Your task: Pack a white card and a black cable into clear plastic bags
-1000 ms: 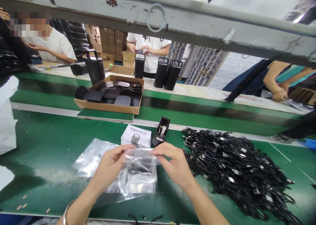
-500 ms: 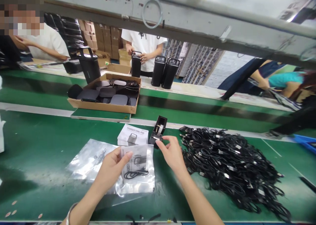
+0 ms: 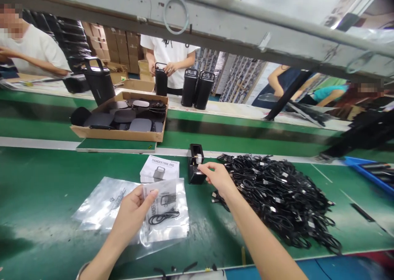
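Note:
My left hand (image 3: pixel 134 208) is closed on a clear plastic bag (image 3: pixel 181 226), thumb on top. Inside the bag are a printed leaflet (image 3: pixel 168 196) and a coiled black cable (image 3: pixel 163 217). My right hand (image 3: pixel 220 178) pinches thumb and forefinger together at the front of a black tape dispenser (image 3: pixel 196 175), on the tape; the strip itself is too small to make out. Behind the bag lies a stack of white Thunder Trail Pro booklets (image 3: pixel 160 168). More clear bags (image 3: pixel 98 202) lie flat to the left, partly beneath my left hand.
A large heap of black cables (image 3: pixel 277 202) spreads on the right, with a blue tray (image 3: pixel 366 173) beyond it. A cardboard box (image 3: pixel 120 135) of dark flat parts stands at the back. Behind it are black speakers (image 3: pixel 205 91) and co-workers, one with hands (image 3: pixel 169 69) on a speaker.
The view has swung right, so things sit further left. My right hand stays at the tape dispenser, which now stands straighter. My left hand still holds the bag.

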The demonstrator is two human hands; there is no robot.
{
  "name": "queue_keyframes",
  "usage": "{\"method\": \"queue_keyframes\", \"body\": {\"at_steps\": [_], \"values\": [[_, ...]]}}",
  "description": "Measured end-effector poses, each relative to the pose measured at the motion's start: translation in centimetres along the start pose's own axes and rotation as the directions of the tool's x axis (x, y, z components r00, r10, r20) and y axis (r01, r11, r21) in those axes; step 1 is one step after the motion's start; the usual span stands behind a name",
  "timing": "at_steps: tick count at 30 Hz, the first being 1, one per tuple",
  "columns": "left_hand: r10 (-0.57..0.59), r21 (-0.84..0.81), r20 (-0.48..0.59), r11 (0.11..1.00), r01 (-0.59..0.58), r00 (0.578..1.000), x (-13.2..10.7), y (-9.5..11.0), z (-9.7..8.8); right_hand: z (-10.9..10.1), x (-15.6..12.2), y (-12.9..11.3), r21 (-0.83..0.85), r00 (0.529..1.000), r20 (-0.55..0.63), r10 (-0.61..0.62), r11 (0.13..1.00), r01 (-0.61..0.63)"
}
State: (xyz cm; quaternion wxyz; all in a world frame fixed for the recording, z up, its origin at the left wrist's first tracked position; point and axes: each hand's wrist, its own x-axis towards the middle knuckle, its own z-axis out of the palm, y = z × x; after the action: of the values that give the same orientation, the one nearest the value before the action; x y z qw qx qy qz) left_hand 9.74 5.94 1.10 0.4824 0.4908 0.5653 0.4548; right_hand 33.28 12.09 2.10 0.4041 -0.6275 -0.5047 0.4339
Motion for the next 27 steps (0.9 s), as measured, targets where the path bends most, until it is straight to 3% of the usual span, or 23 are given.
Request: {"method": "queue_keyframes", "body": {"at_steps": [5, 10, 14, 16, 18, 20, 22, 24, 27], "values": [[0.013, -0.080, -0.034, 0.997, -0.015, 0.999, 0.0, -0.6, 0.4, 1.4, -1.7, 0.7, 0.068, 0.997, -0.064, -0.037, 0.997, 0.041], [-0.033, -0.063, 0.042, 0.997, 0.036, 0.999, 0.4, -1.0, 0.3, 1.7, -3.6, 3.0, -0.003, 0.989, -0.120, -0.092, 0.996, 0.093], [-0.021, -0.055, 0.011, 0.998, 0.022, 1.000, 0.5, -0.9, 0.5, 1.7, -4.7, 3.5, -0.055, 0.984, -0.144, -0.107, 0.993, 0.100], [0.008, -0.036, -0.009, 0.999, -0.009, 1.000, 0.3, -0.7, 0.7, 2.3, -5.9, 2.6, -0.047, 0.991, -0.080, -0.110, 0.993, 0.106], [0.047, 0.023, -0.030, 0.999, -0.046, 0.998, -0.1, -0.7, 1.0, 3.6, -7.1, 1.2, 0.058, 0.995, 0.067, -0.076, 0.996, 0.072], [0.088, 0.096, -0.041, 0.992, -0.083, 0.995, -0.6, -0.7, 1.5, 5.3, -7.9, 0.0, 0.231, 0.976, 0.217, -0.028, 0.973, -0.023], [0.110, 0.152, -0.047, 0.983, -0.102, 0.993, -1.1, -0.9, 1.9, 7.0, -7.9, -0.7, 0.323, 0.966, 0.257, 0.008, 0.942, -0.094], [0.109, 0.183, -0.063, 0.978, -0.095, 0.992, -1.6, -1.1, 2.2, 8.3, -7.5, -0.7, 0.280, 0.966, 0.252, 0.057, 0.951, -0.129], [0.051, 0.135, -0.100, 0.990, -0.037, 0.994, -2.0, -1.2, 2.1, 9.1, -7.2, -0.1, 0.032, 0.966, 0.246, 0.076, 0.996, -0.086]]}}
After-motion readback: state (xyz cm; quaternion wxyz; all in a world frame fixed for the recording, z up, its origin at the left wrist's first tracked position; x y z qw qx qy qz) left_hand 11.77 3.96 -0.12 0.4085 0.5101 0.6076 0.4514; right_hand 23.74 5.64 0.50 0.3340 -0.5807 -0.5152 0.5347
